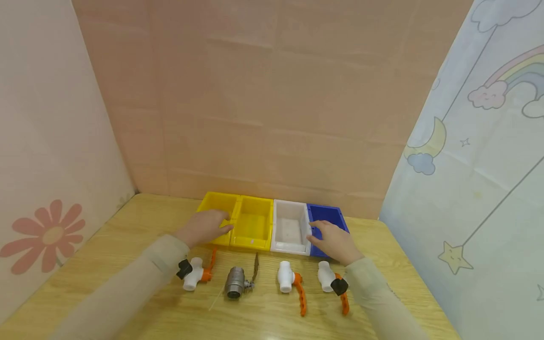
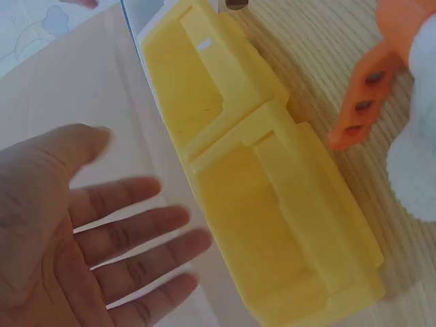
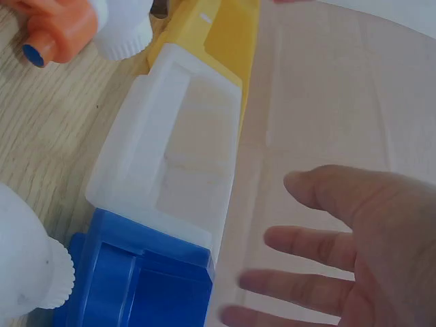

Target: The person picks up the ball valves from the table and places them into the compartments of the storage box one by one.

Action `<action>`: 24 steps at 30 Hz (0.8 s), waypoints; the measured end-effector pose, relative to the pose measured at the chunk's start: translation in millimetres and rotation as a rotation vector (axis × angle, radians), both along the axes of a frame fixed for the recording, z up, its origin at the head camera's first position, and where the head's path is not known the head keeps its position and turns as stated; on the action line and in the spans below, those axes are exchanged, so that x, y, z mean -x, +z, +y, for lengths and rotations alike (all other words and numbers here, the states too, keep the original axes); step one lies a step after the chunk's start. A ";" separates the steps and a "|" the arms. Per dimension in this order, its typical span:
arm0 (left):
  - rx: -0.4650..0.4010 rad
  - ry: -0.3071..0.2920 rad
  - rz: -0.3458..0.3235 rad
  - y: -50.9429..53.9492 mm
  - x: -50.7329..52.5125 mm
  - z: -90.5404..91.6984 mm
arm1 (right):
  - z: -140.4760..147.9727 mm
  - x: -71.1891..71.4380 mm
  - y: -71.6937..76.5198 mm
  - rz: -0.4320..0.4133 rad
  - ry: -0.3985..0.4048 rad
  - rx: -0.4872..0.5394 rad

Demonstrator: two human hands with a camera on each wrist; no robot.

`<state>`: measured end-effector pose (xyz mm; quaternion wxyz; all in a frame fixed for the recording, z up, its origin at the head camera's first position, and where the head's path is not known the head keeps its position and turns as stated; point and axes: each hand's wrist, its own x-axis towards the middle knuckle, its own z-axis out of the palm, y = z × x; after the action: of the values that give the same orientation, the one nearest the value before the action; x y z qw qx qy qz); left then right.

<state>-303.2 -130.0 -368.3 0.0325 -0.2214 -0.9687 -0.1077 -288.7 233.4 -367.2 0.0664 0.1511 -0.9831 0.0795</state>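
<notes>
Both hands hover over a row of bins, holding nothing. In the head view my left hand (image 1: 205, 227) is above the leftmost yellow bin (image 1: 221, 200), and my right hand (image 1: 335, 241) above the blue bin (image 1: 329, 213). Between them stand a second yellow bin (image 1: 253, 224) and a white bin (image 1: 291, 229). The wrist views show the left fingers (image 2: 146, 231) and right fingers (image 3: 300, 289) spread and relaxed. Nearer the body lie a white valve with orange handle (image 1: 194, 274), a metal valve (image 1: 235, 283) and two more white valves (image 1: 285, 277) (image 1: 326, 276).
The bins stand on a wooden table (image 1: 161, 215) near a plain back wall cloth (image 1: 272, 118). Patterned side cloths hang at the left (image 1: 42, 141) and right (image 1: 488, 189). A thin pale strip (image 1: 216, 301) lies by the metal valve.
</notes>
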 end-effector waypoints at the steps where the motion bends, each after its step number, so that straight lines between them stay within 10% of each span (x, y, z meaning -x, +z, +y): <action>1: -0.012 -0.011 -0.008 1.0 -0.2 -0.3 | 0.3 0.2 0.7 -0.015 0.002 0.019; 13: -0.048 -0.064 -0.073 3.0 -1.0 -12.0 | 2.8 -2.2 -1.8 -0.085 -0.009 0.098; 24: -0.065 0.105 -0.114 13.7 28.4 -62.7 | 7.9 -3.5 -7.3 -0.073 0.003 0.114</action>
<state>-331.6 -192.7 -354.6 -0.0100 -0.1627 -0.9752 -0.1496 -285.2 241.2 -374.5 0.0386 0.1453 -0.9786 0.1407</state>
